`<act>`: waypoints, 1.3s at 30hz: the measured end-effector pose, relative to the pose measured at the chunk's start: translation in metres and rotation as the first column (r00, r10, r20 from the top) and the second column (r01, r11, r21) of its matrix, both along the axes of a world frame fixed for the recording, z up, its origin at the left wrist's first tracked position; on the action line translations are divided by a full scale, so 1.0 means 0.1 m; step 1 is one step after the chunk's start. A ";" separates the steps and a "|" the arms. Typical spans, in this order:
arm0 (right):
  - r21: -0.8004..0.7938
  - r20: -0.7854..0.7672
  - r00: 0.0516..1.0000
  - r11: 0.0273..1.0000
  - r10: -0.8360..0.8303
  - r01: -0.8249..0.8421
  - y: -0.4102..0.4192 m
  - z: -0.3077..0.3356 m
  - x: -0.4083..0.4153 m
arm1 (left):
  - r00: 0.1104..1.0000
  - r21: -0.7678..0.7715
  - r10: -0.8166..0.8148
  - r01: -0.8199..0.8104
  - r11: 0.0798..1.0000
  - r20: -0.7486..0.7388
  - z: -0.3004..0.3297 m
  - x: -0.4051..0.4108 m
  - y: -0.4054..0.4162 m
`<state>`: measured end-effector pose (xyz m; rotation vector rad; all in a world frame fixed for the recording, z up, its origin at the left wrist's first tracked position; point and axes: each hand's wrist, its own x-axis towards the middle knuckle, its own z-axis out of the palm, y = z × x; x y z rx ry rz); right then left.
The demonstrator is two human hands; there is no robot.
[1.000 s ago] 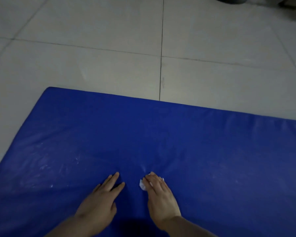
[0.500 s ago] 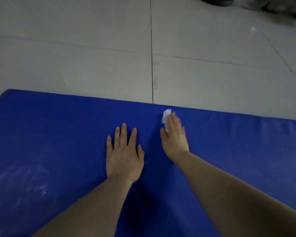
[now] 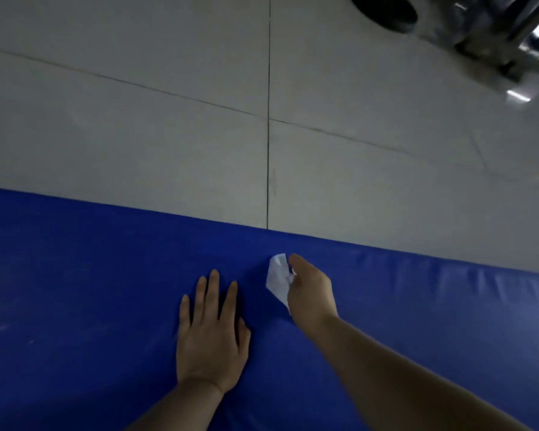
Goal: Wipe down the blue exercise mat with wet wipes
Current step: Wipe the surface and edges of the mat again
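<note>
blue mat (image 3: 75,290) filled the lower half of the head view, grey floor tiles (image 3: 137,119) beyond its far edge. my left hand (image 3: 210,340) lay flat on it, fingers straight and spread. my right hand (image 3: 310,290) pinched a crumpled white wipe (image 3: 277,279) near that far edge. i judged the wipe, so bunched, might skip patches or slip off onto the floor, and my braced palm could leave the pale smears at left (image 3: 10,331) unwiped.
</note>
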<state>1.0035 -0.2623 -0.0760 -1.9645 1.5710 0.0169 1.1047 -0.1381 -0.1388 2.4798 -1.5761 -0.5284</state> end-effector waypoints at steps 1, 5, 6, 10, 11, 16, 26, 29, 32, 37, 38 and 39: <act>0.014 0.020 1.000 1.000 -0.016 0.016 -0.01 -0.01 0.07 | 1.000 0.003 -0.001 0.001 1.000 0.000 0.01 0.00 0.00; -0.136 -0.054 0.982 0.973 0.180 -0.186 0.02 -0.21 0.15 | 1.000 -0.011 0.005 -0.004 1.000 0.021 0.03 0.00 0.01; -0.188 -0.088 0.961 0.943 0.261 -0.273 0.06 -0.28 0.07 | 1.000 -0.017 0.007 -0.006 1.000 0.023 0.02 -0.01 0.02; -0.194 -0.141 0.853 0.831 0.503 -0.522 0.17 -0.52 -0.38 | 0.998 -0.036 0.023 -0.021 0.999 0.051 -0.04 -0.03 0.01; -0.192 -0.140 0.831 0.809 0.538 -0.556 0.14 -0.59 -0.47 | 0.998 -0.037 0.022 -0.020 0.999 0.057 -0.05 -0.04 0.00; -0.333 0.081 0.941 0.899 0.327 -0.284 -0.12 -0.62 -0.09 | 0.996 -0.071 0.046 -0.041 0.997 0.077 -0.07 -0.04 0.00; -0.374 -0.159 0.823 0.738 0.545 -0.561 -0.56 -0.81 -0.05 | 0.988 -0.105 0.087 -0.073 0.992 0.127 -0.14 -0.08 0.01; -0.369 -0.206 0.858 0.775 0.470 -0.513 -0.71 -0.80 -0.39 | 0.987 -0.105 0.092 -0.078 0.991 0.134 -0.17 -0.08 0.02; -0.365 -0.249 0.921 0.851 0.300 -0.376 -0.85 -0.75 -0.80 | 0.987 -0.126 0.094 -0.078 0.989 0.126 -0.18 -0.09 0.02; -0.379 -0.302 0.942 0.925 -0.145 0.020 -0.81 -0.69 -1.06 | 0.991 -0.142 0.094 -0.079 0.987 0.099 -0.21 -0.09 0.03; -0.378 -0.329 0.933 0.926 -0.146 0.011 -0.73 -0.70 -0.90 | 0.992 -0.153 0.094 -0.081 0.985 0.083 -0.22 -0.08 0.03; -0.391 -0.330 0.939 0.920 -0.099 -0.041 -0.61 -0.72 -0.69 | 0.993 -0.175 0.099 -0.088 0.981 0.057 -0.22 -0.08 0.03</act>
